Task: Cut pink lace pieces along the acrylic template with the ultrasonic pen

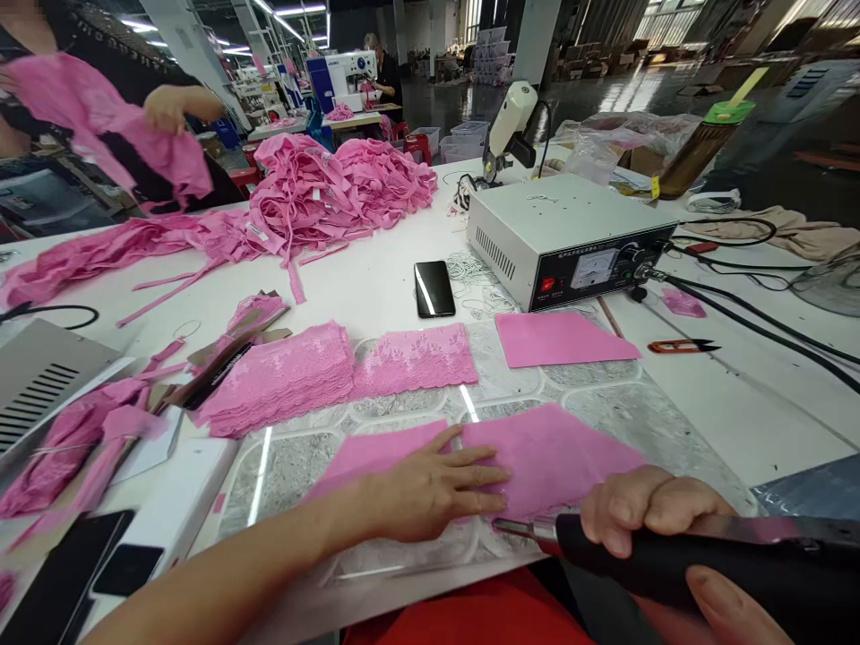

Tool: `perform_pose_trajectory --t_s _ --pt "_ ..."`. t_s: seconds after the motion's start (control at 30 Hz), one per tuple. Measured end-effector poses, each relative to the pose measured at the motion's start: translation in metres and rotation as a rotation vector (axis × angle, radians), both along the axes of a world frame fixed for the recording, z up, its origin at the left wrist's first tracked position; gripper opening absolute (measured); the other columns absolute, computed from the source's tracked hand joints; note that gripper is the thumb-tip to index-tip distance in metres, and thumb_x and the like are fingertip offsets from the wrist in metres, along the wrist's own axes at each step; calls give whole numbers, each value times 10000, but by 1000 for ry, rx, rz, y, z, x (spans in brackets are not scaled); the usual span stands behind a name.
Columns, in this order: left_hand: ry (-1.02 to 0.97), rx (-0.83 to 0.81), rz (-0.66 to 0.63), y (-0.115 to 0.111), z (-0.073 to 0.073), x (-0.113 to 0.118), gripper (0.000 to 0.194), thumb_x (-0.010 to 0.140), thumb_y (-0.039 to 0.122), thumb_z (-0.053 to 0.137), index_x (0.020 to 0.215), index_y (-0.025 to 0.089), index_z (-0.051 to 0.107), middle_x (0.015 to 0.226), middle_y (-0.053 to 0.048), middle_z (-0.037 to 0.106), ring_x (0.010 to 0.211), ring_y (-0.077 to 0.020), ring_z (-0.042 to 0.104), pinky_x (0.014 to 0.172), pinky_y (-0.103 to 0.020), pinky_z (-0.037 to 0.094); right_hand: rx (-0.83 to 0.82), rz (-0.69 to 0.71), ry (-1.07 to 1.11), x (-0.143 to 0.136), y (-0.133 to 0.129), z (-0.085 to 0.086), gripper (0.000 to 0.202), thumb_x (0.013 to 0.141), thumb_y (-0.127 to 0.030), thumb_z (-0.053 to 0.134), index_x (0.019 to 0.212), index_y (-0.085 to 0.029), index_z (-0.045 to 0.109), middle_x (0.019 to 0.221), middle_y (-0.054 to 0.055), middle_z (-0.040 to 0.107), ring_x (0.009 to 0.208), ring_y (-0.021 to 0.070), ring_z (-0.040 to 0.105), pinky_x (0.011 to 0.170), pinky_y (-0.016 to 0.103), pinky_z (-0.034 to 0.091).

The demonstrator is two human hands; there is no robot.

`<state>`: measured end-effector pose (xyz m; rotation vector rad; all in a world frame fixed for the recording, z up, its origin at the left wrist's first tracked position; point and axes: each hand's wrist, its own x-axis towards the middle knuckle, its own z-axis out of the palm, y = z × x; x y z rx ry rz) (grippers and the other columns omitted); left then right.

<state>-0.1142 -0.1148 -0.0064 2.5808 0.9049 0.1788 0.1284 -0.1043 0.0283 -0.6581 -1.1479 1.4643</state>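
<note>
My left hand (pixel 436 488) lies flat with fingers spread on the pink fabric pieces, where a left piece (pixel 382 451) meets a right piece (pixel 551 448). In my right hand (pixel 655 515) is a handheld ultrasonic welder (pixel 645 560) with a black grip and a slim metal tip. That tip is at the lower edge of the right piece, just right of my left fingertips; whether it touches the fabric I cannot tell. Behind them are a pink lace stack (pixel 282 376), a single lace piece (pixel 420 358) and a stack of plain pink pieces (pixel 564 339).
A grey power box (pixel 571 228) with cables stands at the back right. A phone (pixel 434 288) lies before it, and orange thread snips (pixel 682 347) lie to the right. Pink garments (pixel 336 184) are heaped behind. Another person's hand (pixel 167 107) holds pink fabric at upper left.
</note>
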Motion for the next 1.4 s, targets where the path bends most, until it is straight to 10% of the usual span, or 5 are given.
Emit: perform_pose_trajectory --t_s 0.53,1.4 --pt "10 -35 132 -36 19 -39 383 1021 249 363 1339 137 545 1483 -40 464 1459 -206 271 1232 -433 71 -78 89 50 6 -2 -19 151 840 -415 607 939 -304 588 741 7 517 679 185 538 637 344 512" --pt "52 57 129 -46 4 -43 505 1035 470 354 1421 165 466 1531 -46 383 1471 -244 231 1216 -465 -31 -44 19 -36 2 3 -19 184 782 -426 643 828 -262 572 726 30 481 672 216 530 617 397 513"
